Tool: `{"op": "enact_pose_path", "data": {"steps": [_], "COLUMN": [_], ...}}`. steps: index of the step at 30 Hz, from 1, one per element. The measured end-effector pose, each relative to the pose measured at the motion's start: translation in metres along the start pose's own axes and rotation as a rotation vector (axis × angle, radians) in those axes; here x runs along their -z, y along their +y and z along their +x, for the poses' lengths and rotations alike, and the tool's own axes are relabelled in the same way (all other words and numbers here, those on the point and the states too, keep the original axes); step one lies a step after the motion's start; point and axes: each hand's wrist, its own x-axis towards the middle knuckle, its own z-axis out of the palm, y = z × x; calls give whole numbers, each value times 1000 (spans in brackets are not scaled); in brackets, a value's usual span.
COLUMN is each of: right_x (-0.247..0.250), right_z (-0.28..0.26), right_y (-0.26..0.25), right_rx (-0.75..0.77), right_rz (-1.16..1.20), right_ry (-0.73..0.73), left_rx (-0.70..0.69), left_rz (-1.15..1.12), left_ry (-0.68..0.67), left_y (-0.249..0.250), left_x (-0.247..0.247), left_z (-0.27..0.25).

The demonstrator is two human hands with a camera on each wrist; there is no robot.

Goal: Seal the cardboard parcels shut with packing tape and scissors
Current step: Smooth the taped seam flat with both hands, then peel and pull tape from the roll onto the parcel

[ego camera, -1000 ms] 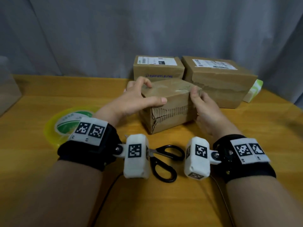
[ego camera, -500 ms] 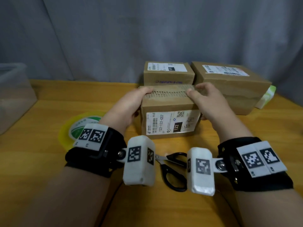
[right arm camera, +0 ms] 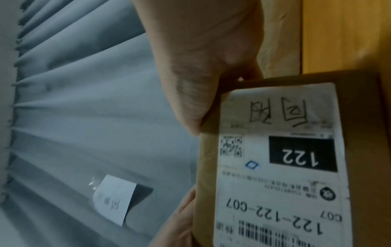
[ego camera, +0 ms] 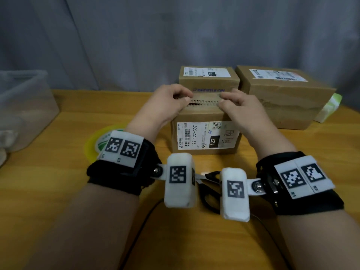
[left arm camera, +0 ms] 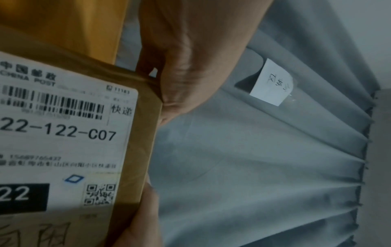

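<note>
Up top, the left hand [ego camera: 167, 106] and right hand [ego camera: 241, 112] curl their fingers [ego camera: 184, 97] over the torn, corrugated upper edge of the front parcel [ego camera: 206, 137], gripping it at both ends. Its white label [left arm camera: 63, 133] reads "CHINA POST", "122-122-C07" and "122" on black, with handwriting beside. Two more labelled parcels [ego camera: 209, 80] stand just behind it on the wooden surface [ego camera: 58, 191]. Black scissors [ego camera: 209, 197] lie near the wrists; a yellow tape roll [ego camera: 93, 143] sits to the left.
</note>
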Motion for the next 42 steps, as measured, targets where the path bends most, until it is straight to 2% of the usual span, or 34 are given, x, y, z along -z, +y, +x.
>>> {"op": "enact_pose_path", "data": {"steps": [4,6,9,11,14,15,16,19,23,25,28,32,36,38,42], "right_x": [-9,-10,-10,-9,-9,-9,-9,-9,-10,-13,-24,-48,-71,-69,-42], "right_z": [-2,-7,-15,-17,-20,-21,-22,-26,-36,-45,-57,-64,-80,-87,-95], "right_y": [-12,-17,-20,-23,-33,-36,-38,-48,-64,-74,-88,-107,-114,-119,-132], "right_rx": [76,93,103,89,43,40,45,111,218,279,338,249,13,-20,159], "right_rz": [-337,-412,-434,-431,-486,-532,-596,-760,-637,-534,-394,-218,121,245,203], "right_ry": [92,93,102,79,23,21,23,43,64,-15,-189,-381,-516,-465,-349], "left_rx": [55,80,20,18,148,173,166,8,-128,-150,-189,-278,-364,-365,-344], "left_rz": [21,7,305,545,976,1100,1182,1254,1184,1060,820,589,256,173,164], "left_ry": [-28,-9,31,-113,-507,-584,-602,-502,-406,-331,-142,102,200,248,382], "left_y": [3,1,-7,-11,-20,-24,-28,-31,-30,-34,-41,-41,-25,-10,31], "left_x": [9,22,47,59,64,62,59,46,42,53,75,100,116,115,110], "left_z": [-2,-8,-23,-35,-47,-49,-51,-55,-57,-60,-67,-75,-78,-80,-80]}}
